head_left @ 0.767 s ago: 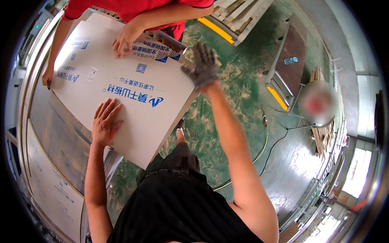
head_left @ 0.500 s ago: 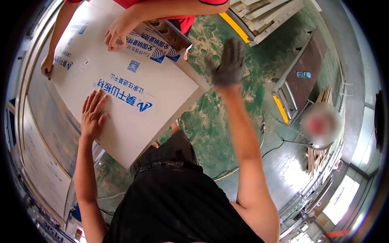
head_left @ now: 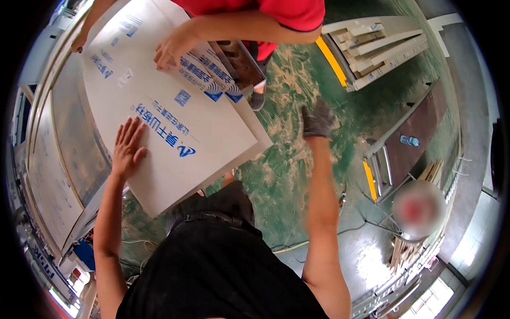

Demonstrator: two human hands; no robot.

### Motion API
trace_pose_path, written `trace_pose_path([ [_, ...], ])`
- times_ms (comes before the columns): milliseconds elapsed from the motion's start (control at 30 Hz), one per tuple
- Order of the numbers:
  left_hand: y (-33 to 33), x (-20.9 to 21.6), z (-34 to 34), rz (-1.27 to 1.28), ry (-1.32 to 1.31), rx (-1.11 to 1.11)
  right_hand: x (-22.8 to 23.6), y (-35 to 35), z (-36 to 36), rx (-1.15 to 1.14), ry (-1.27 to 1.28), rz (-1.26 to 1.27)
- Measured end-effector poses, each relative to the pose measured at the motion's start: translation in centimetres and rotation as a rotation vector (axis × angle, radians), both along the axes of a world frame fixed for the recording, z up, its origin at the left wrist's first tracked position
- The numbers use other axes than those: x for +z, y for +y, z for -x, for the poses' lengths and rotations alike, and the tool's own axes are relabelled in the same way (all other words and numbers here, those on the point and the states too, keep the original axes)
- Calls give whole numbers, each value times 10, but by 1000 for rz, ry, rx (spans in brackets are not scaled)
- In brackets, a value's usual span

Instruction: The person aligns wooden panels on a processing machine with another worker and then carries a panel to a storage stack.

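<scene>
My bare left hand [head_left: 128,149] lies flat on the top panel [head_left: 215,130], fingers stretched along its left side. This panel is a pale board with blue printing. A second pale board [head_left: 262,139] lies under it, its edge sticking out at the right. Out to the right of the boards, my right hand [head_left: 319,119] hangs in the air in a grey glove. It holds nothing that I can see; its thumb stands apart from the foreshortened fingers, which are slightly blurred. Across from me, a co-worker in red rests one hand [head_left: 175,47] on the top panel.
The co-worker's other hand [head_left: 79,42] is at the far left edge. A stack of wooden strips [head_left: 380,50] stands far right. Nearer are a brown-topped bench [head_left: 419,119] with a bottle [head_left: 409,140] and a round stool [head_left: 419,210]. Sawdust covers the green floor [head_left: 287,175].
My right hand has swung right and nearer to me, its fingers less stretched out. The co-worker's hand at the far left has moved farther away. My left hand stays flat on the panel.
</scene>
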State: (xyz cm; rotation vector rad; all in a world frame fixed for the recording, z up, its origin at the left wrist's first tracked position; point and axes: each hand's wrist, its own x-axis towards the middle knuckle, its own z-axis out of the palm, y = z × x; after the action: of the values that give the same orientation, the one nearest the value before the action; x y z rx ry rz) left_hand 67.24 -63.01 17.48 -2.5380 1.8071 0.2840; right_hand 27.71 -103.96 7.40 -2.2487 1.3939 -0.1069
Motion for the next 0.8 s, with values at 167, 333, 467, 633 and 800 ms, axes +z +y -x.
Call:
trace_pose_path([
  [167, -5, 12, 11, -30, 34, 80, 60, 30, -37, 16, -580, -478],
  [333, -5, 12, 8, -26, 10, 75, 100, 88, -83, 595, -274, -341],
  [467, -1, 15, 19, -33, 64, 127, 98, 117, -5, 441, -146, -549],
  [633, 0, 10, 21, -6, 25, 120, 127, 137, 49, 247, 1102, -630],
  [800, 2, 7, 21, 56, 67, 109, 214, 161, -14, 280, 420, -314],
])
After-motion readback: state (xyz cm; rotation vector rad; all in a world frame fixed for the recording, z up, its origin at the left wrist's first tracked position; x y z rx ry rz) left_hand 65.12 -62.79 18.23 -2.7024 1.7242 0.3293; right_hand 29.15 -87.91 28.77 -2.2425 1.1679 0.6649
